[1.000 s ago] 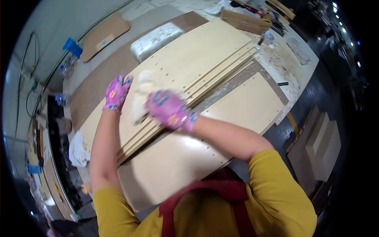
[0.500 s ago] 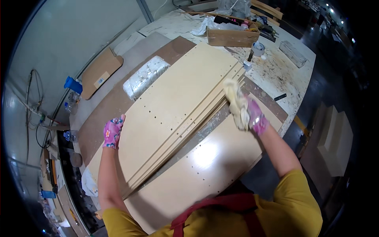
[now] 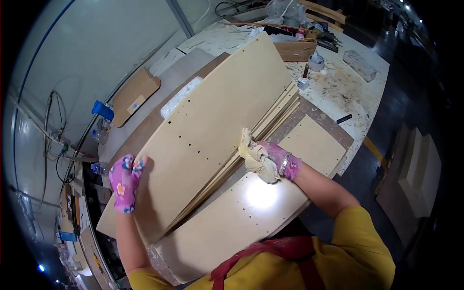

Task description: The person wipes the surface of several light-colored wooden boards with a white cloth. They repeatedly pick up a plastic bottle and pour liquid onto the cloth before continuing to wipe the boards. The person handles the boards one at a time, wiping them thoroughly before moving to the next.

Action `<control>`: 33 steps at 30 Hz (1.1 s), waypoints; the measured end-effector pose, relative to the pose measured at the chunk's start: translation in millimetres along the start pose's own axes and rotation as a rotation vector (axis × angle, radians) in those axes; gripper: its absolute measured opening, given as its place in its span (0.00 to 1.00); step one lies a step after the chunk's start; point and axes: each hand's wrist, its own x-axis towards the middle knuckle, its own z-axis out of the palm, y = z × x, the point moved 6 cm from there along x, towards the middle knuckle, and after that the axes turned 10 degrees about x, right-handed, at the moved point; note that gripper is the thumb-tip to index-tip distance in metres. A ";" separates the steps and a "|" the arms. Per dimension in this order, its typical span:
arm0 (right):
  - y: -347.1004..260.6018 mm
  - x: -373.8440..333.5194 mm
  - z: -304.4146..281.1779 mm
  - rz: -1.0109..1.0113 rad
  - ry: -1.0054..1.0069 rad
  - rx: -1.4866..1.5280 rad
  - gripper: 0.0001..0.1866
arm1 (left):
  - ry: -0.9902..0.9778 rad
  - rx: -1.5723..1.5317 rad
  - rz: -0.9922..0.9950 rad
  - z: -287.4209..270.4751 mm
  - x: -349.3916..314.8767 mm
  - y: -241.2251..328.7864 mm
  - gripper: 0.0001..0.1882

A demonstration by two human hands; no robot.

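In a pink flowered glove, my left hand [image 3: 126, 183] grips the left edge of a pale curved wooden board [image 3: 217, 106]. This board is the top one of a stack and is tilted, its far left side raised off the boards beneath [image 3: 275, 116]. Small dark holes dot its face. My right hand [image 3: 278, 157], gloved alike, is closed on a crumpled cream rag [image 3: 258, 159] at the stack's right edge, by the tilted board's lower side. Closer to me lies another pale board [image 3: 232, 212] with small holes, a bright light reflecting off it.
A wrapped silvery package [image 3: 181, 99] sits behind the raised board. Beyond are a cardboard box [image 3: 295, 50] of odds and ends, a small bottle [image 3: 303, 81], a tape roll [image 3: 316, 62] and a grey block [image 3: 359, 65]. A cardboard piece [image 3: 135, 96] leans at the left.
The top board has been lifted and tilted by its left side, my left hand on its edge. My right hand has moved left and nearer with the rag along the stack's edge.
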 end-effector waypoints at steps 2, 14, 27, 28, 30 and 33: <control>0.0 -1.7 3.1 0.007 -0.058 0.036 0.09 | 0.094 0.078 0.073 -27.0 -21.2 21.7 0.26; 27.2 -56.9 4.8 -0.478 0.145 -0.344 0.08 | 0.180 0.363 0.293 -113.7 -131.8 84.1 0.20; 83.4 -129.4 1.2 -0.136 -0.053 -0.311 0.14 | -0.047 0.121 0.270 -29.4 -278.2 72.6 0.12; 76.6 -134.5 -23.9 -0.313 0.301 -0.450 0.10 | -0.192 0.026 0.237 -9.4 -286.3 76.7 0.13; 71.9 -155.7 -68.5 -0.427 0.613 -0.487 0.09 | -0.282 -0.109 0.193 19.5 -291.8 87.1 0.18; 72.1 -175.3 -87.3 -0.364 0.580 -0.475 0.12 | -0.256 -0.276 0.118 49.9 -307.4 78.8 0.28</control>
